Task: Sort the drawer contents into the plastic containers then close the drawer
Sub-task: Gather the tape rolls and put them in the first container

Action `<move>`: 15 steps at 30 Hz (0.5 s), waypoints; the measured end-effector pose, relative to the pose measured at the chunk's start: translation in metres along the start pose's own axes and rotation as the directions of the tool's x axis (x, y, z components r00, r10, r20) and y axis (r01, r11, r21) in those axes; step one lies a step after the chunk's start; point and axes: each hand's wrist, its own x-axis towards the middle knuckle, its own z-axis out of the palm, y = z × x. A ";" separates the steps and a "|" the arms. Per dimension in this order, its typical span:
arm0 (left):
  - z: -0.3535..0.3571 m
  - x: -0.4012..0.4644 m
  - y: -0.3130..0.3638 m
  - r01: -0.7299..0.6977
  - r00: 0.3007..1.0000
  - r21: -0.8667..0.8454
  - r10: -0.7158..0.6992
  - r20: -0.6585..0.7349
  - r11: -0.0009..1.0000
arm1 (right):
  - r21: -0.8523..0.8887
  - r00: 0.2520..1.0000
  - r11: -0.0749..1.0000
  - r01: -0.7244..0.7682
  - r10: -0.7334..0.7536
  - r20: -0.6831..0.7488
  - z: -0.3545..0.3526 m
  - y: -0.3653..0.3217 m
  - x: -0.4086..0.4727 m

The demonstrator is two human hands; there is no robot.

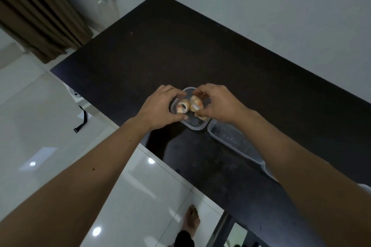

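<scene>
Both hands hover over a small clear plastic container [195, 125] standing on the dark table [180, 50]. My left hand [160, 106] grips a pale orange tape roll [183, 108], its white core facing me. My right hand [218, 102] holds a second tape roll [195, 104] of the same colour right beside the first. The two rolls almost touch, just above the container. A longer clear container [232, 142] lies to the right of the small one, partly under my right forearm. No drawer shows in this view.
The table's near edge runs diagonally from upper left to lower right, with glossy white floor tiles [60, 126] below it. A black strap [82, 120] lies on the floor. A foot [191, 218] stands by a table leg [222, 228]. A brown curtain [36, 12] hangs at the far left.
</scene>
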 end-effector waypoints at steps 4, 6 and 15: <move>-0.004 -0.005 0.008 0.014 1.000 -0.047 -0.015 -0.027 0.999 | 0.007 0.998 1.000 0.022 -0.021 -0.059 -0.006 -0.002 -0.013; -0.006 -0.011 0.012 0.009 0.999 -0.061 -0.011 -0.045 0.998 | 0.024 0.996 0.999 0.020 -0.018 -0.091 -0.010 -0.004 -0.022; -0.017 -0.064 0.041 -0.040 0.993 -0.136 0.024 -0.115 0.990 | 0.120 0.981 0.993 -0.020 0.043 -0.189 -0.029 -0.012 -0.112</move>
